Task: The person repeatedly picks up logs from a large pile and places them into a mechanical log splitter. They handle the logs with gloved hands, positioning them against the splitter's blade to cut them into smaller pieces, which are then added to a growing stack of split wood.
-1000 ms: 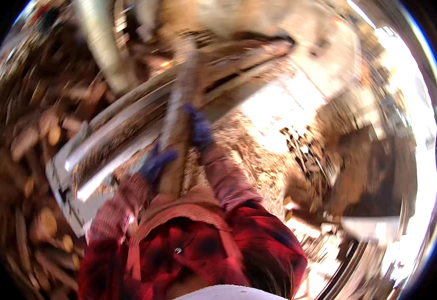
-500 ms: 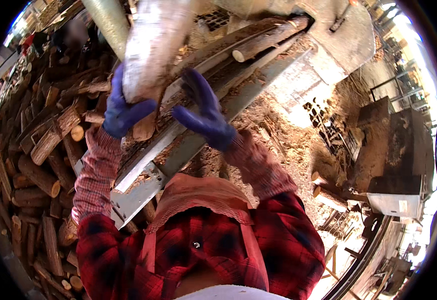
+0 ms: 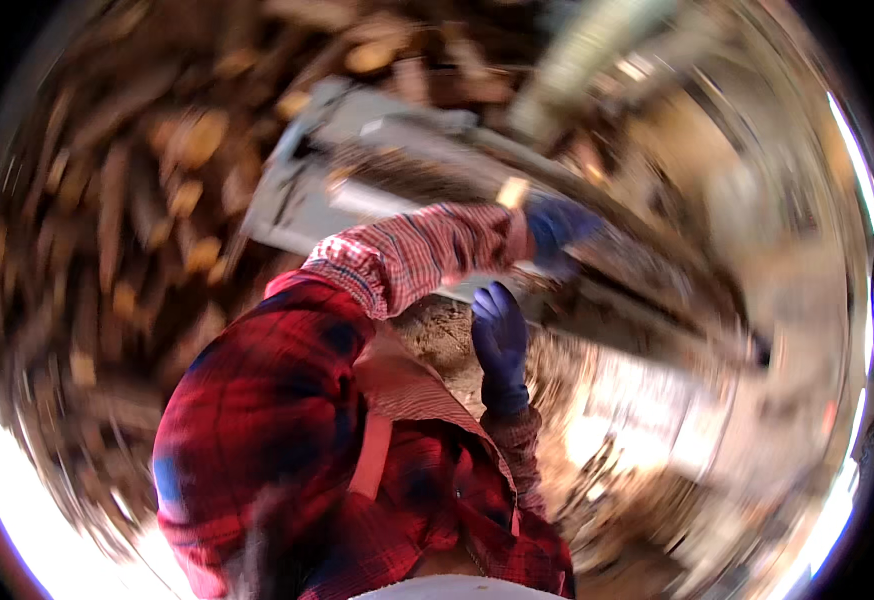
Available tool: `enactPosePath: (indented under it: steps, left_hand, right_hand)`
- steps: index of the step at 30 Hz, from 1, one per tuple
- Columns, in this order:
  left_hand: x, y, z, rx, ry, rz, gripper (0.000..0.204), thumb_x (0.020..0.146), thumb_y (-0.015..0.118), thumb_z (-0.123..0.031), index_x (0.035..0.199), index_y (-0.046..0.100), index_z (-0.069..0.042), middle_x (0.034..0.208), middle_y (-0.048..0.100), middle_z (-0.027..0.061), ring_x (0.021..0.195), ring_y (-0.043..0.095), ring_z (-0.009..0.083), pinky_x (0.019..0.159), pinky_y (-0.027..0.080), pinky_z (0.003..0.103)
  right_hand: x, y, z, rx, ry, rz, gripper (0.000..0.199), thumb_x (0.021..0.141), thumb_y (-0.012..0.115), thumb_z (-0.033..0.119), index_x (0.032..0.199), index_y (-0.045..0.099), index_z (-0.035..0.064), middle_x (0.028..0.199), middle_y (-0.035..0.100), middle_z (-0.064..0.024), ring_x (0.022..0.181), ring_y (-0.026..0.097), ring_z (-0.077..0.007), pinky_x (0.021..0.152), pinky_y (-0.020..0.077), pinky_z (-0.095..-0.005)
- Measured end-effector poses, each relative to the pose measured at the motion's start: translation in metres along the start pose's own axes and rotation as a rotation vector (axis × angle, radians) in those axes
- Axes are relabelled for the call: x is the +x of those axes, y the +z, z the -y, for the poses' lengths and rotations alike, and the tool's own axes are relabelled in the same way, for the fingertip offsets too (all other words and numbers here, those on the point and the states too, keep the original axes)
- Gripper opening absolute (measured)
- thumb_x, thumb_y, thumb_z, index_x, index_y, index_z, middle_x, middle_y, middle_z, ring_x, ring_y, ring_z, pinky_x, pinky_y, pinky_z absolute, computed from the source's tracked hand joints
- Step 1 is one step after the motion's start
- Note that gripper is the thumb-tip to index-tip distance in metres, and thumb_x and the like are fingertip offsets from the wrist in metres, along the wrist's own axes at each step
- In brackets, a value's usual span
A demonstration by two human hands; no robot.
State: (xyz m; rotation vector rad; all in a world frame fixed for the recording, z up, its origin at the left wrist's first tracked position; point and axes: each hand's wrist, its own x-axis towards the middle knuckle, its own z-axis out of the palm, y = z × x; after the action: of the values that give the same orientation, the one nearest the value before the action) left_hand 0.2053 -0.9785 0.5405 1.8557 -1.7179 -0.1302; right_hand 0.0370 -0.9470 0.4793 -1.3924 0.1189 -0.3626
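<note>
The picture is blurred by motion. My left hand (image 3: 560, 235), in a blue-purple glove, reaches across to the right over a metal trough (image 3: 282, 200). It lies at a bark-covered log (image 3: 647, 262) in the trough, and its fingers are smeared, so their grip cannot be made out. A pale block-like end of wood (image 3: 513, 191) shows just beside that hand. My right hand (image 3: 501, 345), gloved alike, is raised on the near side of the trough, fingers stretched upward and nothing in them.
A large heap of cut logs (image 3: 107, 210) fills the left and far left. A thick pale pole or pipe (image 3: 582, 70) rises beyond the trough. Bark and wood chips (image 3: 557, 400) cover the ground at the near right. The trough runs toward a dark opening (image 3: 760, 348) at the right.
The view has swung round, so the trough now slopes down to the right. The large log held up by my left hand is lowered into the trough. My right hand has drawn nearer my body.
</note>
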Motion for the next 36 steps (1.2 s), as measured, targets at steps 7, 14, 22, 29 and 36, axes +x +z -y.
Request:
enactPosePath:
  steps: [7, 14, 22, 29, 36]
  left_hand:
    - [-0.21, 0.074, 0.046, -0.541, -0.559, -0.569, 0.039, 0.079, 0.068, -0.034, 0.108, 0.064, -0.008, 0.093, 0.068, 0.0148, 0.083, 0.066, 0.0253, 0.076, 0.051, 0.038]
    - [-0.521, 0.166, -0.049, -0.344, -2.02, -0.543, 0.055, 0.071, 0.068, -0.054, 0.102, 0.068, -0.008, 0.099, 0.068, 0.0136, 0.095, 0.064, 0.0295, 0.082, 0.049, 0.038]
    - [-0.676, 0.242, -0.054, -0.881, -2.244, -1.035, 0.073, 0.071, 0.076, -0.049, 0.12, 0.056, 0.001, 0.097, 0.066, 0.0124, 0.08, 0.062, 0.0205, 0.071, 0.05, 0.034]
    - [-0.828, 0.271, 0.108, -1.236, -1.924, -1.835, 0.055, 0.082, 0.066, -0.043, 0.119, 0.059, -0.002, 0.083, 0.068, 0.0121, 0.072, 0.063, 0.0213, 0.067, 0.048, 0.034]
    - [-0.978, 0.279, 0.277, -0.739, -1.919, -1.706, 0.072, 0.083, 0.067, -0.035, 0.143, 0.033, -0.016, 0.127, 0.054, 0.0171, 0.117, 0.051, 0.0323, 0.1, 0.037, 0.05]
  right_hand:
    - [0.045, -0.044, -0.099, -0.078, 0.477, 0.535, 0.032, 0.088, 0.064, 0.012, 0.116, 0.057, -0.0029, 0.104, 0.063, -0.0071, 0.091, 0.059, -0.0143, 0.084, 0.0484, -0.0298]
    - [0.116, 0.123, -0.09, -0.144, -0.037, 0.925, 0.037, 0.087, 0.063, 0.007, 0.121, 0.054, -0.0038, 0.108, 0.063, -0.0123, 0.101, 0.06, -0.0184, 0.09, 0.0483, -0.0316]
    - [0.144, 0.268, -0.194, -0.164, -0.005, 1.036, 0.038, 0.085, 0.066, 0.006, 0.121, 0.055, -0.0023, 0.113, 0.062, -0.0119, 0.103, 0.059, -0.0196, 0.094, 0.046, -0.0327]
    - [0.058, 0.342, -0.374, -0.255, 0.902, 0.948, 0.047, 0.082, 0.069, 0.001, 0.124, 0.049, -0.0039, 0.107, 0.057, -0.0071, 0.096, 0.057, -0.013, 0.083, 0.0514, -0.0262]
    - [-0.042, 0.304, -0.441, -0.522, 1.172, 0.748, 0.032, 0.088, 0.065, 0.009, 0.118, 0.057, 0.0004, 0.108, 0.061, -0.0037, 0.092, 0.057, -0.0099, 0.078, 0.0461, -0.0208]
